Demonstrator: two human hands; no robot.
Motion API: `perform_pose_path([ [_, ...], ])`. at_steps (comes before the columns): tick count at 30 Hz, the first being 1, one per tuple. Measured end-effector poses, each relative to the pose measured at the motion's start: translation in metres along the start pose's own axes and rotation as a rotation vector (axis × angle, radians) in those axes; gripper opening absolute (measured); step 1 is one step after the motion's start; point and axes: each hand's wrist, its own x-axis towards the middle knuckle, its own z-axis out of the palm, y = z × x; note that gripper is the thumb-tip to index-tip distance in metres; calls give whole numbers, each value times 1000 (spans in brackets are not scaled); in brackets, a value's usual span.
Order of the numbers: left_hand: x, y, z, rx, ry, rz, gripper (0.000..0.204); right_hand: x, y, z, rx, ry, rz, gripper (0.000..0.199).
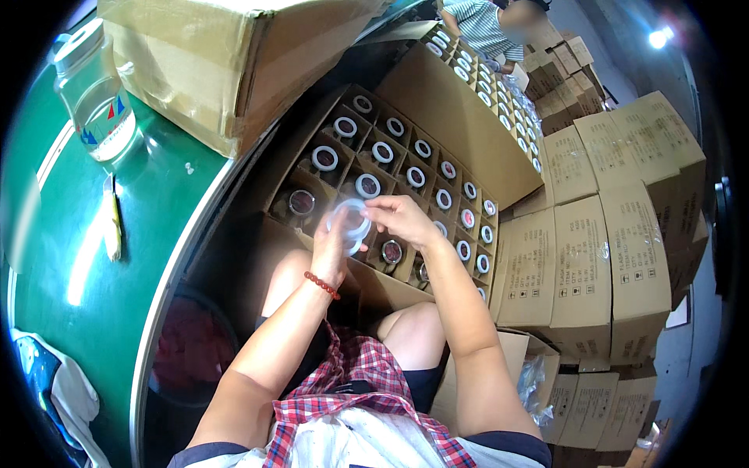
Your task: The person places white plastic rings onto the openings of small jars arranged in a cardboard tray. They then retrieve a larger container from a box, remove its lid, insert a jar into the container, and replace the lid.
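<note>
Left hand (331,246): fingers closed around the near-left side of a pale ring (357,228), above the divided carton; a red beaded bracelet (321,285) circles its wrist.
Right hand (404,221): thumb and fingertips pinched on the right edge of the same ring — both hands meet on it.
Pale ring: held over the near-left part of the carton, translucent and round; it is blurred, so whether it is one piece or two stacked I cannot tell.
Divided carton (384,285): open before the person's knees, its cells filled with containers seen from above.
White-rimmed tops: on most containers, in the far, middle and right cells; that part looks done.
Clear-rimmed tops: one container at the near left (301,203), another at the near middle (392,251) and seemingly one just right of it — these few look left, judging by the missing white rims.
Far carton (437,101): beyond, with rows of white tops, a person in a striped shirt (477,25) behind it.
Right side: stacked cartons (581,249).
Left side: a green table (179,195) bearing a clear water bottle (97,97), a yellow cutter (114,222) and a closed-looking carton (175,70).
</note>
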Motion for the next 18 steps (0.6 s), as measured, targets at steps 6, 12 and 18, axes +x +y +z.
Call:
perform_pose_path([
  [6,-22,8,-2,-87,-106,-7,37,0,-9,9,110,-17,-5,23],
  [12,-41,34,-4,-105,-137,14,39,5,-3,41,31,88,-220,24],
  [18,-48,60,-25,-47,18,121,35,-3,-30,72,-345,128,-768,25],
])
